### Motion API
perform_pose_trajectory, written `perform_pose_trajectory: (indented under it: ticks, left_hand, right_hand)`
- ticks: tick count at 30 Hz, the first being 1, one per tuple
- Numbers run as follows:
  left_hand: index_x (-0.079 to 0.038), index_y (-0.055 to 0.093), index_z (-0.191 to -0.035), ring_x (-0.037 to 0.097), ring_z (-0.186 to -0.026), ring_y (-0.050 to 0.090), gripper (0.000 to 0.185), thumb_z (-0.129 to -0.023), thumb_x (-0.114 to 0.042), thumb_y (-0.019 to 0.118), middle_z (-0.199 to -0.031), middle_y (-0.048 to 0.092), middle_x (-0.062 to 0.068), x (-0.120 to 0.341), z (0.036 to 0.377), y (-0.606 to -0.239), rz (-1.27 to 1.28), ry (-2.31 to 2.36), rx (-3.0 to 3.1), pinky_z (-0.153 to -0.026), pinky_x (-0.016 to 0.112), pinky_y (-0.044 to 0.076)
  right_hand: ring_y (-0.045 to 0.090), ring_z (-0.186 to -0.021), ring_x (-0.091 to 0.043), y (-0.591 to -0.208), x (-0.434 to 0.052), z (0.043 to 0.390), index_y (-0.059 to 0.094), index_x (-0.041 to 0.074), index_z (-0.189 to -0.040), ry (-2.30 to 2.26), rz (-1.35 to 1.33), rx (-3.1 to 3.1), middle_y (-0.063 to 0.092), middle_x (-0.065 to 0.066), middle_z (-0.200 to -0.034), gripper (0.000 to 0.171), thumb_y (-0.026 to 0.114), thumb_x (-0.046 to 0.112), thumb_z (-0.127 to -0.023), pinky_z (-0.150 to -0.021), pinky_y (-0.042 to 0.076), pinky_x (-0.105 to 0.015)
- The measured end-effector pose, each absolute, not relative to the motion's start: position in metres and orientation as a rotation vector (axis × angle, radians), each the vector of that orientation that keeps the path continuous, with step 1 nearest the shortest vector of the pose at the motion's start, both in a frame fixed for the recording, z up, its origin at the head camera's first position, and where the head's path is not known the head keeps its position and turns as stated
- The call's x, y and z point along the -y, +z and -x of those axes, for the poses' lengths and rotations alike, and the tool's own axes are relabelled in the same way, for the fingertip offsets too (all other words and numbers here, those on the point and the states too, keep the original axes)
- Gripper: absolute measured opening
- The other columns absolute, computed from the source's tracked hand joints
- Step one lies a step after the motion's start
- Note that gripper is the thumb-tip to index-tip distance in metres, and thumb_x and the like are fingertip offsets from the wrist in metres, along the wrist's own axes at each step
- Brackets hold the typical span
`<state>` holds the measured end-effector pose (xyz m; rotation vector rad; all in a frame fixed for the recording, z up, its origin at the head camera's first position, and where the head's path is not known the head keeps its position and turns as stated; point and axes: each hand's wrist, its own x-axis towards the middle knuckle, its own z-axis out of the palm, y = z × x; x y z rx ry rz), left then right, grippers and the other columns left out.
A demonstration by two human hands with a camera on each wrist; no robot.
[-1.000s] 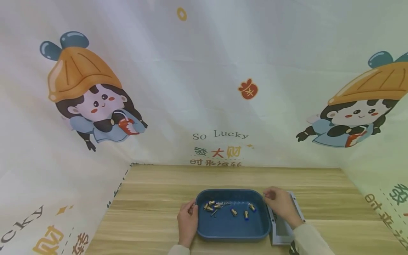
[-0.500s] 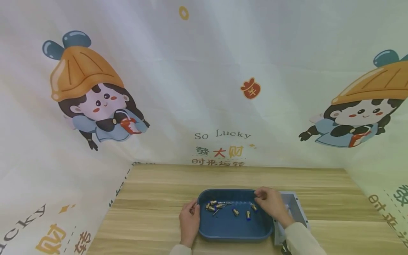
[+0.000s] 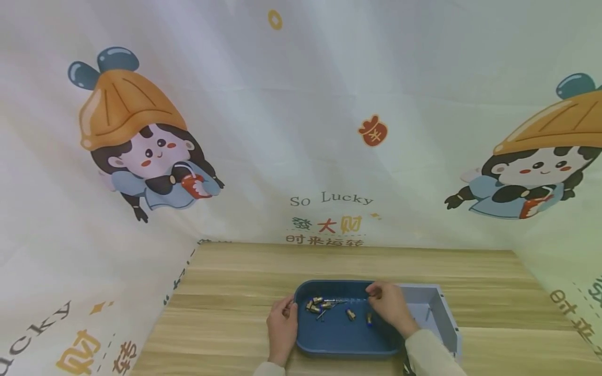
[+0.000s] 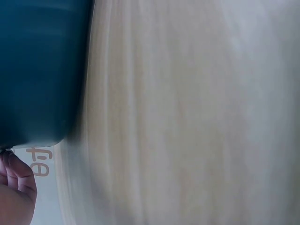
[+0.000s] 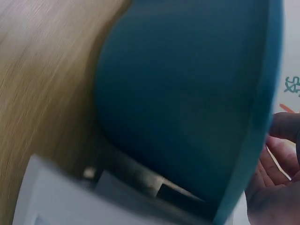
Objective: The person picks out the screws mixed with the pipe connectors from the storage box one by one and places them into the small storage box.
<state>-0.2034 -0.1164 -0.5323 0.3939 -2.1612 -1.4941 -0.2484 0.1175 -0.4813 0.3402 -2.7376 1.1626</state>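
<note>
A blue tray (image 3: 338, 337) holds several brass push-in fittings (image 3: 350, 314) with blue collars and a few thin metal screws (image 3: 322, 315). My left hand (image 3: 282, 326) grips the tray's left wall; in the left wrist view its curled fingers (image 4: 21, 171) meet the edge of the tray (image 4: 42, 70). Over the tray's right side is my right hand (image 3: 391, 308), thumb and fingers bent close together. It covers part of the right wall. In the right wrist view the tray's rim (image 5: 265, 108) hides the right fingertips, so anything between them cannot be made out.
Right beside the tray stands a grey open box (image 3: 444, 313), partly behind the right forearm. Both rest on a wood-grain table (image 3: 226, 292). A printed cloth (image 3: 254, 156) hangs at the back and sides.
My right hand has moved left from above the grey box to over the tray, uncovering more of the box and hiding the rightmost fitting. The left hand keeps its hold.
</note>
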Motion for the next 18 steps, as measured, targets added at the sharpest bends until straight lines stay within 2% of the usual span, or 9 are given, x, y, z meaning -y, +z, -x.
perform_pose_trajectory:
  ticks: [5, 13, 18]
  left_hand:
    - [0.003, 0.069, -0.103, 0.009, -0.076, 0.054, 0.02, -0.084, 0.002, 0.063, -0.085, 0.062, 0.007, 0.117, 0.204, -0.532, -0.42, -1.506, 2.171, -0.065, 0.019, 0.047]
    - [0.001, 0.069, -0.104, 0.01, -0.077, 0.054, 0.02, -0.085, 0.0, 0.063, -0.086, 0.062, 0.006, 0.117, 0.205, -0.532, -0.444, -1.52, 2.191, -0.067, 0.019, 0.047]
    - [0.001, 0.069, -0.104, 0.01, -0.076, 0.053, 0.02, -0.084, 0.001, 0.064, -0.086, 0.062, 0.006, 0.117, 0.202, -0.53, -0.421, -1.529, 2.178, -0.066, 0.019, 0.046]
  right_hand:
    - [0.063, -0.068, -0.02, -0.486, -0.11, 0.25, 0.067, -0.005, -0.082, 1.191, -0.36, 2.728, 0.066, -0.011, -0.074, 0.015, 0.066, -0.012, -0.069, -0.062, 0.054, -0.031]
    - [0.063, -0.067, -0.017, -0.491, -0.1, 0.252, 0.068, 0.0, -0.081, 1.106, -0.335, 2.789, 0.067, -0.009, -0.073, 0.012, 0.068, -0.005, -0.071, -0.062, 0.053, -0.031]
    - [0.064, -0.067, -0.019, -0.496, -0.095, 0.254, 0.068, 0.0, -0.081, 1.098, -0.39, 2.783, 0.068, -0.009, -0.073, 0.012, 0.066, -0.007, -0.071, -0.062, 0.053, -0.032]
